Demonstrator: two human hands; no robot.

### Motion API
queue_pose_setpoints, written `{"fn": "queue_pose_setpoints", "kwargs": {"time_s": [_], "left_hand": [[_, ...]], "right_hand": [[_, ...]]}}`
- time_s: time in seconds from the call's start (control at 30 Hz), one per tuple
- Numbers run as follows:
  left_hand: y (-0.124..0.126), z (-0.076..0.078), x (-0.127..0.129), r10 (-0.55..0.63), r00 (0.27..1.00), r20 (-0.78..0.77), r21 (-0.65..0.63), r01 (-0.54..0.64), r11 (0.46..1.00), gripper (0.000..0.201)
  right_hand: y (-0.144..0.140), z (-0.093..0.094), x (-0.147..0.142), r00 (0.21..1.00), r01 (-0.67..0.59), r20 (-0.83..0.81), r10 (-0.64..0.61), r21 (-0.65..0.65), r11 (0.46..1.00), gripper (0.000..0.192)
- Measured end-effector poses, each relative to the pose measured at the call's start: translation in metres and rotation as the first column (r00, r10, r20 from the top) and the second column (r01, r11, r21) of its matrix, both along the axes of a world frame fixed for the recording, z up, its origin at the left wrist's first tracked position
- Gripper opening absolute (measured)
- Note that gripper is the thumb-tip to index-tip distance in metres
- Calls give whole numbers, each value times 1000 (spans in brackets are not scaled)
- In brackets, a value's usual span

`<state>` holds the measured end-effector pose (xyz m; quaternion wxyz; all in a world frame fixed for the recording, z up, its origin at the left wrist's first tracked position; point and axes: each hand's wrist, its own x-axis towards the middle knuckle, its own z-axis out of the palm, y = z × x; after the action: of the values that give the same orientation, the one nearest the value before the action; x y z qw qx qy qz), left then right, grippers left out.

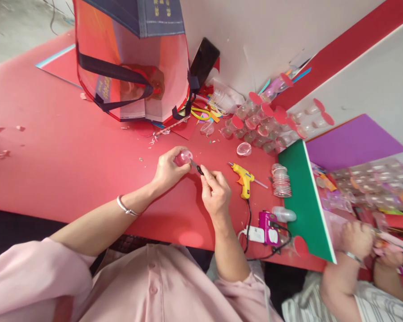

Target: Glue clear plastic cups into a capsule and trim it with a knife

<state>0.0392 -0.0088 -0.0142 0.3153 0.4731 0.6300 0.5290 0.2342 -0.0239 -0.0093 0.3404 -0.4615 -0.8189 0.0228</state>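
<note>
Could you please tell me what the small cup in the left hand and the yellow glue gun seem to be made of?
Cup: apparently thin clear plastic, glossy, since pink shows through it. Glue gun: likely hard moulded plastic, smooth yellow shell with a faint sheen.

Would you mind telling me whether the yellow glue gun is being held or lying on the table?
Lying down: the yellow glue gun rests on its side on the red table, with neither hand touching it.
</note>
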Motion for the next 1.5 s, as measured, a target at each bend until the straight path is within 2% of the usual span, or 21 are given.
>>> {"fn": "queue_pose_setpoints", "kwargs": {"time_s": [0.1, 0.17, 0.27, 0.33, 0.47, 0.53, 1.23, 1.37, 1.43, 1.5], "left_hand": [[-3, 3, 3, -13, 1000, 23, 42, 12, 999, 39], [-4, 5, 5, -15, 1000, 28, 66, 13, 998, 38], [-4, 5, 5, -3, 999, 36, 69, 0, 998, 36], [-2, 5, 4, 5, 999, 49, 52, -8, 999, 36], [1, 3, 0, -7, 998, 70, 19, 5, 1000, 38], [1, 2, -1, -2, 998, 67, -7, 3, 1000, 37], [0, 1, -1, 16, 1000, 7, -23, -16, 1000, 32], [-3, 4, 3, -22, 1000, -12, 28, 22, 999, 28], [-3, 4, 4, -23, 1000, -5, 19, 23, 1000, 28], [-2, 4, 3, 6, 1000, 18, -17, -6, 1000, 28]], "right_hand": [[4, 0, 3, 998, 55, 12, -56, 27, 998, 34], [8, 1, 8, 987, 157, 21, -159, 81, 984, 33], [14, 4, 15, 954, 298, -81, -289, 145, 944, 34], [13, 5, 14, 965, 247, -119, -233, 122, 961, 35], [4, 5, 3, 997, 15, -78, -13, 30, 999, 34], [0, 5, -1, 998, -8, -62, 9, 15, 1000, 33], [-1, 2, -1, 1000, 18, 21, -19, 35, 999, 32], [7, 0, 7, 993, 115, 7, -117, 99, 988, 31], [11, 1, 12, 978, 201, -80, -192, 131, 971, 32], [11, 3, 14, 968, 222, -139, -208, 99, 970, 33]]}}
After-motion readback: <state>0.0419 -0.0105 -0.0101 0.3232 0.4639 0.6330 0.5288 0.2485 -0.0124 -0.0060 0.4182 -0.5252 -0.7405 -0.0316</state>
